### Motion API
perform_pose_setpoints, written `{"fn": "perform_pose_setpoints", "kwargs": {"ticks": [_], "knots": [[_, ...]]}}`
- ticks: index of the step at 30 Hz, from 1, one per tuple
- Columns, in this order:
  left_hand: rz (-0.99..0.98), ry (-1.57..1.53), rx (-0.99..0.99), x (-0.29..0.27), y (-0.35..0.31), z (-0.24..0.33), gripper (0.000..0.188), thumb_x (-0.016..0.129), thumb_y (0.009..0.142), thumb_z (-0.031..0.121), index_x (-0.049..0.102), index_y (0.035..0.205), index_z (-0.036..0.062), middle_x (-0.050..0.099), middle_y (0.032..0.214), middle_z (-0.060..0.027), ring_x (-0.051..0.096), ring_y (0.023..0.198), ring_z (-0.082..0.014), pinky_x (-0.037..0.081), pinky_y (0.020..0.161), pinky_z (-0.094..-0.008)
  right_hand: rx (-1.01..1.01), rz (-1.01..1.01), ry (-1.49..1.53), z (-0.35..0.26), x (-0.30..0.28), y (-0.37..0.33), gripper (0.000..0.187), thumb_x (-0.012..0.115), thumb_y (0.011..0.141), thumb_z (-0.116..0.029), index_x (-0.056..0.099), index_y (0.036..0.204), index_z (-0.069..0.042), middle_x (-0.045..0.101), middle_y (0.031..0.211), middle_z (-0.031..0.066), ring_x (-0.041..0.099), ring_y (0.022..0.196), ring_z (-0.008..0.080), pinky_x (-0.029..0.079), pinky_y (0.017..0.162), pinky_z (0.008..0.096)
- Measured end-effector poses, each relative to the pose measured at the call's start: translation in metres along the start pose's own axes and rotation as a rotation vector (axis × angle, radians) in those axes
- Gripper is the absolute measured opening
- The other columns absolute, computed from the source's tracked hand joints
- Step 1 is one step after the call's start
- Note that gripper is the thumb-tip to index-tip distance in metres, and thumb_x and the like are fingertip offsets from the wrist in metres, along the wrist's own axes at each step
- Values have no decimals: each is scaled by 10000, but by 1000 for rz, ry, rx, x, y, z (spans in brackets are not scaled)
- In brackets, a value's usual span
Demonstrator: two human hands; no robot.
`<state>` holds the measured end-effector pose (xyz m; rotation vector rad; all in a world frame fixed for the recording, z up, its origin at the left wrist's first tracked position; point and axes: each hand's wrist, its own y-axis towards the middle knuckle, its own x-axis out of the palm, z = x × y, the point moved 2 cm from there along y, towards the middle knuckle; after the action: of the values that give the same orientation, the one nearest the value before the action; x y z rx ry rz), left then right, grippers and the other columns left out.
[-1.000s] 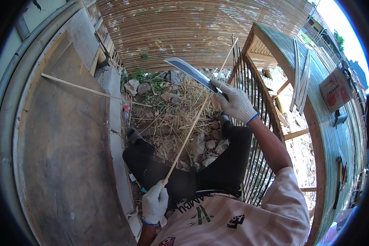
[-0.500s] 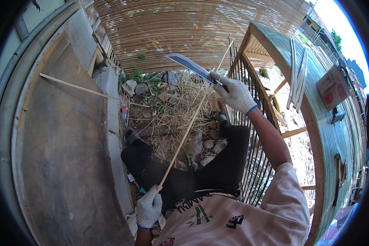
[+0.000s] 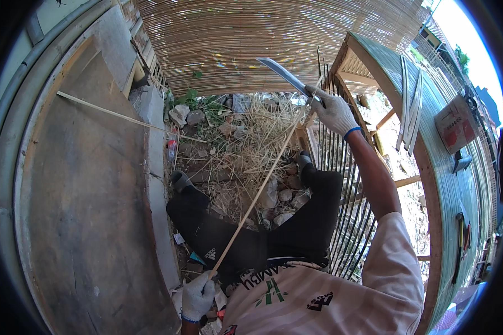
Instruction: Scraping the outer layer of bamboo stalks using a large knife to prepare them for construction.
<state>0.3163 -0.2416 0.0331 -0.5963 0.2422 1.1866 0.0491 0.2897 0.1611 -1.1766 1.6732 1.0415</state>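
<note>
My left hand (image 3: 198, 296), in a white knit glove, is closed around the lower part of a long thin bamboo strip (image 3: 250, 211). The strip slants up and away to my right hand (image 3: 334, 114), also gloved. That hand grips a long-bladed knife (image 3: 282, 72) by its handle, the blade pointing up and to the left. Near the knife's handle the strip passes right by the right hand; whether blade and strip touch there I cannot tell. Below the strip are my legs in black trousers (image 3: 304, 218).
A brown board (image 3: 89, 206) stands at left with another strip (image 3: 117, 114) across it. Shavings (image 3: 246, 128) and stones cover the ground between my feet. Dark thin bars (image 3: 346, 206) and a green-topped bench (image 3: 385, 61) with strips, a box (image 3: 455, 123) and tools flank the right.
My right hand and the knife have shifted up and to the right. The left hand has moved slightly down and left, and less of the strip shows beyond the right hand.
</note>
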Motion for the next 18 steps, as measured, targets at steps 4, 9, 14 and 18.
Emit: {"fn": "perform_pose_setpoints", "kwargs": {"ticks": [4, 9, 14, 18], "knots": [[-41, -21, -17, -2, -2, 13, 314, 621, 972, 120, 748, 1236, 8, 731, 822, -185, 710, 665, -201, 537, 611, -359, -67, 20, -12, 7, -2, 3, 473, 590, 1045, -428, 610, 1497, -289, 717, 780, 180, 737, 767, 361, 562, 749, 499], [-37, -12, -40, -1, 1, 9, 315, 619, 966, 110, 744, 1235, 2, 741, 820, -188, 738, 696, -212, 544, 621, -358, -10, -27, -41, -5, -4, 4, 479, 598, 1044, -431, 608, 1500, -283, 733, 828, 185, 745, 812, 368, 566, 784, 505], [-22, 43, -51, -6, 1, 16, 310, 619, 963, 104, 742, 1227, -2, 742, 826, -194, 748, 706, -221, 545, 620, -354, -355, 10, -99, -5, 23, -21, 493, 634, 1054, -365, 590, 1525, -224, 763, 933, 190, 754, 813, 334, 564, 763, 477], [-35, -9, -33, -13, -19, -16, 284, 613, 964, 93, 743, 1191, -17, 734, 824, -189, 745, 689, -214, 547, 606, -352, -5, -3, -28, 17, -9, 10, 478, 584, 1063, -428, 611, 1502, -242, 766, 989, 208, 757, 923, 340, 564, 819, 480]]}}
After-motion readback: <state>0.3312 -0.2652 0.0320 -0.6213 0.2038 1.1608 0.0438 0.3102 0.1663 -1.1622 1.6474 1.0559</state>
